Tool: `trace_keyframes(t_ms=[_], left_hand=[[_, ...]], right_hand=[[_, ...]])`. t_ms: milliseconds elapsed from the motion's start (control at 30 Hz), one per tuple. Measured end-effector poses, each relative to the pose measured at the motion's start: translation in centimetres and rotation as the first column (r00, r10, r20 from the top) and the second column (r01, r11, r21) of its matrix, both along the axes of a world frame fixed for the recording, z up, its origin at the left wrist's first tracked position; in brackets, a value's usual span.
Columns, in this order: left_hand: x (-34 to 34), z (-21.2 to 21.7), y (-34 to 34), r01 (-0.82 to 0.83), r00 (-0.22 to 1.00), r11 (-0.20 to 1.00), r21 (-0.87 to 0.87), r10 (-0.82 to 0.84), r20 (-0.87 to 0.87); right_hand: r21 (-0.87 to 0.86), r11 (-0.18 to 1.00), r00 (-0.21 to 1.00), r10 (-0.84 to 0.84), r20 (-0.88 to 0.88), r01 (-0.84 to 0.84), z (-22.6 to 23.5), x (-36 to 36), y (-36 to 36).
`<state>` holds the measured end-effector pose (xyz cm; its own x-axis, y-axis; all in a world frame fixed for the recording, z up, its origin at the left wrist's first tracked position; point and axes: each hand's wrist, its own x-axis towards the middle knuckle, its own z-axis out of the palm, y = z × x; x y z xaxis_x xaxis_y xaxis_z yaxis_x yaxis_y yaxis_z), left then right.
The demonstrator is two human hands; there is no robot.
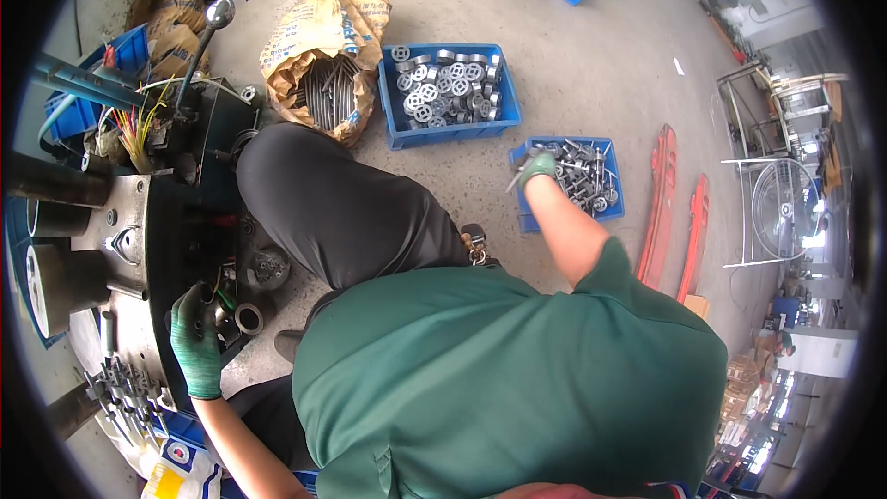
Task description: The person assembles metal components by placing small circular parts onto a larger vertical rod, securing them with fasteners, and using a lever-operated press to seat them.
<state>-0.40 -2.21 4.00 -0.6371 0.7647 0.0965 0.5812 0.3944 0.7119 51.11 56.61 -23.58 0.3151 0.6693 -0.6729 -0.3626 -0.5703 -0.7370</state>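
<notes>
My left hand (195, 344), in a green glove with dark fingertips, is beside the edge of the machine (125, 231). Its fingers point away from me, loosely apart, with nothing visible in them. Out to the right, my right hand (539, 167), also gloved in green, is over the near-left part of a small blue bin (528, 221). Its fingers are closed around a metal shaft (514, 182), whose thin end juts out to the left; the rest is hidden by the glove. Several metal shafts with wheel-like ends (584, 176) fill that bin.
A larger blue bin (443, 138) holds round metal parts. Left of it, a torn paper sack (319, 28) contains stacked metal discs. Red rails (658, 208) lie on the floor at right. A ball-topped lever (208, 37) rises from the machine; several shafts (129, 397) lie by its near end.
</notes>
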Motion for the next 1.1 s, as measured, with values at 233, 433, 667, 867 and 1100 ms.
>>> trace_keyframes(t_ms=[233, 433, 667, 867, 1100], left_hand=[[0.2, 0.3, -0.4, 0.017, 1.000, 0.995, -0.094, -0.015, 0.024], [-0.2, 0.5, -1.1, -0.048, 0.999, 0.999, -0.025, 0.048, -0.022], [-2.9, 2.8, -6.9, -0.463, 0.819, 0.848, 0.257, 0.520, -0.241], [-5.1, 6.2, -8.9, -0.686, 0.651, 0.220, 0.693, 0.610, 0.451], [-5.3, 6.4, -13.6, -0.641, 0.575, -0.402, 0.654, 0.312, 0.756]], right_hand=[[0.073, 0.991, 0.916, -0.133, 0.378, 0.114, 2.8, 7.5, 1.5], [0.183, 0.903, 0.771, 0.209, 0.602, -0.388, 4.6, -3.0, -1.2], [0.483, -0.080, 0.435, 0.324, 0.840, -0.872, 20.9, -28.4, -9.0], [0.310, -0.879, 0.336, 0.187, 0.923, -0.363, 36.0, -42.2, -20.5], [0.013, -0.999, 0.092, 0.017, 0.996, 0.038, 34.7, -55.7, -31.1]])
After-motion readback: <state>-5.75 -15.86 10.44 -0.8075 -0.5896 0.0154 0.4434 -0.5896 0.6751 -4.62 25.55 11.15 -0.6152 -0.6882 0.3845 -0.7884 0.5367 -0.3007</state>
